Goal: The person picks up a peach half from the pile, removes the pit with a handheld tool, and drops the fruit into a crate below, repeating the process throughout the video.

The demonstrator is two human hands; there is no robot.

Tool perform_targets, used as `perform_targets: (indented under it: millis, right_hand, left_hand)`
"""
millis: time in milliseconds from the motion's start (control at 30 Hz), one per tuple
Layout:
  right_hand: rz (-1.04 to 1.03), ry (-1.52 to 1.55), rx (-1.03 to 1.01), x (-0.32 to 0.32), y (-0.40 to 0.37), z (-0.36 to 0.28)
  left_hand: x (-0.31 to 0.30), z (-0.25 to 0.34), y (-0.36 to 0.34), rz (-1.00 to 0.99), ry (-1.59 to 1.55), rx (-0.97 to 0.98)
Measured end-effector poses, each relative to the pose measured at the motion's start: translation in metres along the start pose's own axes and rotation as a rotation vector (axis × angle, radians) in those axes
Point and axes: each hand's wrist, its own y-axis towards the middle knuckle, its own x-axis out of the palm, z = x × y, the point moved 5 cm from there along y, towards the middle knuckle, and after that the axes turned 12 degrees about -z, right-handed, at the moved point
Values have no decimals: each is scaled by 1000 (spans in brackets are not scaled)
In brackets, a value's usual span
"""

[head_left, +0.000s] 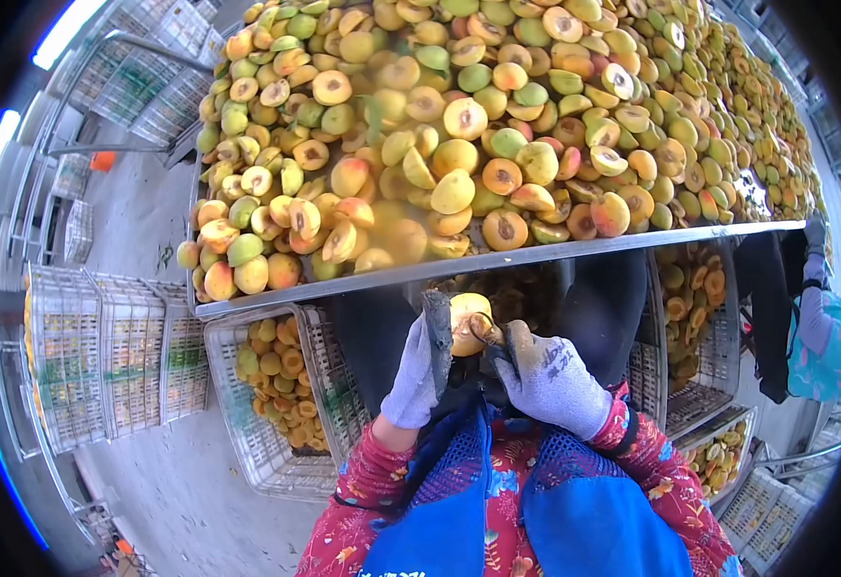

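Observation:
My left hand (425, 361), in a grey-lilac glove with dark, dirty fingers, is closed around a cut yellow peach half (469, 324). Its pale inner side faces up, with brown at the core. In a similar glove, my right hand (550, 375) is closed on a small curved tool (483, 330), whose dark end touches the core of the fruit. Most of that tool is hidden by the fingers. Both hands are just below the metal edge of a table (497, 260), which is heaped with peach halves (449, 192).
A crate of peach halves (223, 351) stands at my left, and another crate (728, 356) at my right. Stacked crates (118, 356) stand farther left. Another person's gloved hand (814, 236) is at the table's right end.

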Motion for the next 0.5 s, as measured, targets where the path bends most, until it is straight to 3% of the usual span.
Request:
perform_targets:
  millis: [67, 200, 233, 333, 433, 467, 500]
  right_hand:
    - [-20, -5, 18, 3, -1, 0]
    - [-93, 152, 60, 11, -5, 5]
    - [-113, 206, 69, 14, -5, 6]
    - [-124, 649, 32, 25, -1, 17]
    - [-509, 1431, 339, 34, -10, 16]
    - [-559, 1573, 269, 35, -13, 16]
    - [-626, 1820, 350, 34, -18, 12]
  left_hand:
    - [6, 8, -2, 39, 136, 34]
    - [9, -8, -1, 200, 66, -166]
    - [12, -3, -1, 219, 124, -115]
    - [23, 23, -2, 278, 287, 46]
    - [30, 35, -1, 209, 367, 90]
    - [28, 26, 0, 198, 375, 215]
    - [26, 23, 1, 170, 349, 244]
